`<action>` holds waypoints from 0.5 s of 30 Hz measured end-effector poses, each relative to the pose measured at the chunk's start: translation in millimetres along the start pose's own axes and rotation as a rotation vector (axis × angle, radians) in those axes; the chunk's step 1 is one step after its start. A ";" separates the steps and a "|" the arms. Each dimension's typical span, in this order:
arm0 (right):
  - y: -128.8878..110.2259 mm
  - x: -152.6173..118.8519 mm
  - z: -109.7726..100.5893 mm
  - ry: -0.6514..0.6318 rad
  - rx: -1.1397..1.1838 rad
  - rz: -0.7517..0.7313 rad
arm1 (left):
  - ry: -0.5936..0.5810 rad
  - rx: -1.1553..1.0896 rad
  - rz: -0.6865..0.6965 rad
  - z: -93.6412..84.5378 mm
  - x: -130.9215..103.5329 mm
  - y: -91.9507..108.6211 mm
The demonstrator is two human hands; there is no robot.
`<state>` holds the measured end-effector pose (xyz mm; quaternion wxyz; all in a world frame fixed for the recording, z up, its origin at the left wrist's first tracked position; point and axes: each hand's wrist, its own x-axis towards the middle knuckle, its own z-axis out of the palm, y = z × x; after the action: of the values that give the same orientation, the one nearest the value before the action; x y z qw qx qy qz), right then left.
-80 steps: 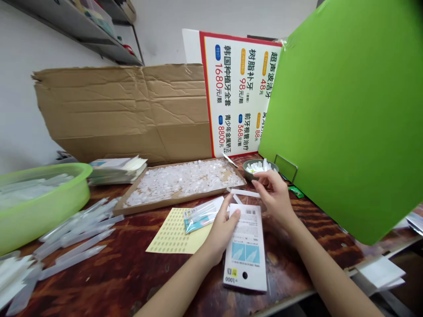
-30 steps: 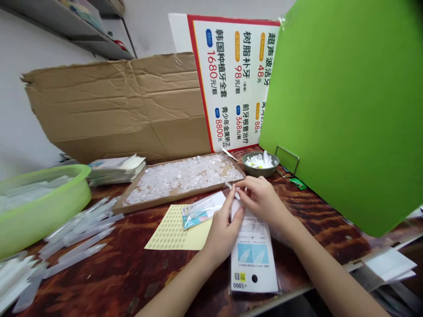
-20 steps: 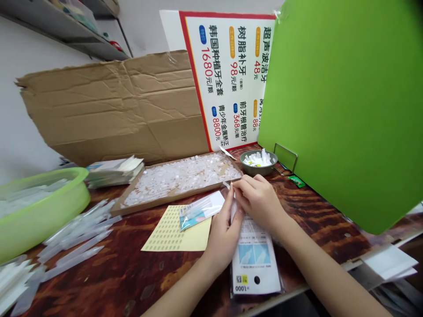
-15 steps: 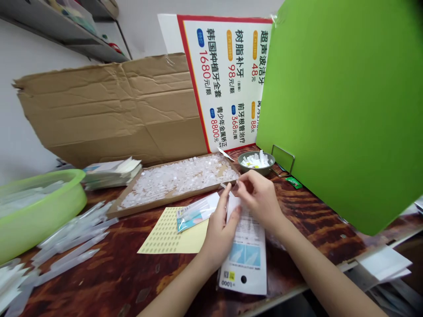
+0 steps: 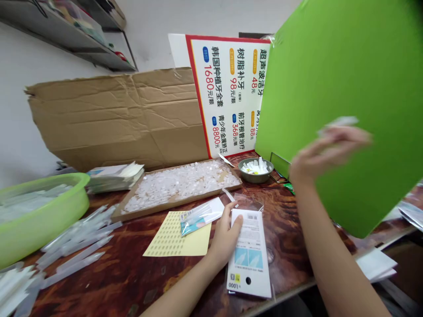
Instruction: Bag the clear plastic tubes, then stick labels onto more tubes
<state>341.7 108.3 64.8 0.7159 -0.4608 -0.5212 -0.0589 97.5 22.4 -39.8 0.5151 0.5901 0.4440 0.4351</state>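
Note:
My left hand (image 5: pixel 225 237) rests at the table's front, its thumb and fingers pinching the edge of a clear plastic bag with a printed white card (image 5: pixel 250 251) inside. The bag's clear flap lies past the card's far end, with a thin whitish strip (image 5: pixel 229 196) near my fingertips. My right hand (image 5: pixel 325 154) is raised at the right before the green board, smeared by motion. Its fingers are closed around a small pale strip (image 5: pixel 342 121), too blurred to name. Left of my left hand, another bagged card (image 5: pixel 198 215) lies on a yellow sticker sheet (image 5: pixel 175 241).
Behind my hands stand a shallow cardboard tray (image 5: pixel 155 206) of small clear pieces and a grey bowl (image 5: pixel 256 178) of white strips. At left are a green basin (image 5: pixel 74 202), loose clear tubes (image 5: pixel 79 246) and stacked cards (image 5: pixel 114 176). A tall green board (image 5: pixel 330 79) rises at right.
My right hand has left the bag's flap and swung up and to the right with a pale strip. My left hand stays on the bag, and the view has shifted slightly.

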 end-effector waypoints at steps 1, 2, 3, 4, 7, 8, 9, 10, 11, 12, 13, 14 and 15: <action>5.1 -1.0 17.9 -0.133 -0.005 0.127 | -0.003 0.007 0.006 -0.2 0.1 -0.7; 10.6 -4.4 33.5 -0.216 -0.004 0.178 | -0.003 0.011 0.007 -0.7 0.2 -0.9; 16.3 -9.4 45.6 -0.258 0.002 0.207 | -0.003 0.011 0.007 -1.4 0.4 -0.8; 22.3 -15.3 53.9 -0.281 0.011 0.235 | -0.005 0.008 0.006 -2.2 0.6 -0.5; 39.0 -30.9 59.9 -0.241 0.066 0.306 | -0.016 0.011 0.013 -4.3 1.0 -0.3; 43.4 -33.7 58.4 -0.212 0.093 0.337 | -0.022 0.019 0.017 -4.8 1.1 -0.6; 46.6 -34.8 56.5 -0.185 0.121 0.369 | -0.025 0.028 0.020 -5.1 1.1 -1.0; 48.3 -34.2 54.5 -0.165 0.149 0.400 | -0.026 0.036 0.023 -5.3 1.1 -1.4; 48.1 -32.1 52.8 -0.150 0.174 0.427 | -0.026 0.043 0.028 -5.3 1.1 -1.7; 45.7 -28.7 51.5 -0.138 0.195 0.447 | -0.026 0.049 0.035 -5.3 1.3 -2.1; 41.1 -24.4 50.6 -0.123 0.210 0.458 | -0.027 0.054 0.044 -5.1 1.4 -2.4; 34.5 -19.6 50.1 -0.102 0.221 0.461 | -0.027 0.059 0.053 -4.7 1.6 -2.6; 26.3 -14.9 49.8 -0.075 0.233 0.460 | -0.027 0.063 0.060 -4.2 1.8 -2.8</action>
<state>315.4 153.2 38.7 0.7389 -0.4834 -0.4321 0.1832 93.6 25.3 -42.1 0.4891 0.6250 0.4325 0.4280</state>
